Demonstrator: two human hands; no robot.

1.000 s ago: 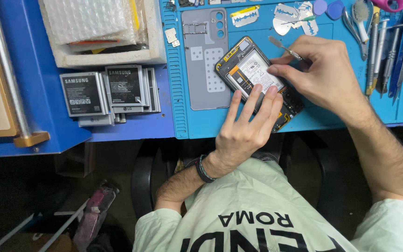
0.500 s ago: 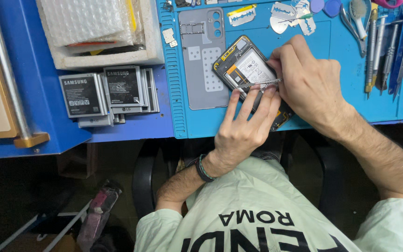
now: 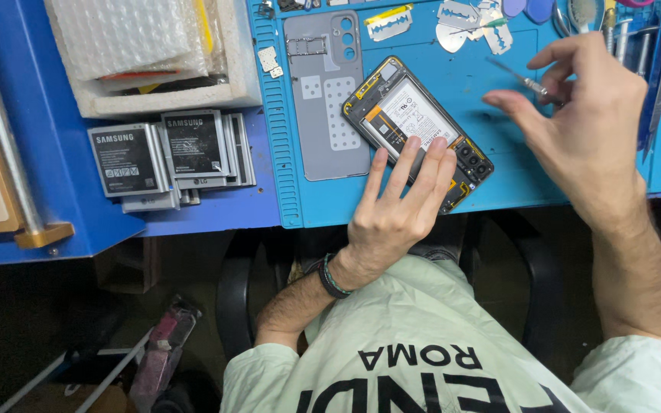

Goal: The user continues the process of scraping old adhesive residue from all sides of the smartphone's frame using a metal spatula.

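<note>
We see the opened phone (image 3: 416,128) lying diagonally on the blue mat (image 3: 499,176), pinned by our left hand (image 3: 393,216) with fingers spread flat, steadying it. Our right hand (image 3: 587,126), lifted to its right, pinches thin tweezers (image 3: 520,76).

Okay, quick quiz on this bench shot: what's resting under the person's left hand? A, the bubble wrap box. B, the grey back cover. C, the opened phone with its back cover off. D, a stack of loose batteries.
C: the left hand has its fingers laid flat on the opened phone, while the grey back cover lies apart beside it.
</note>
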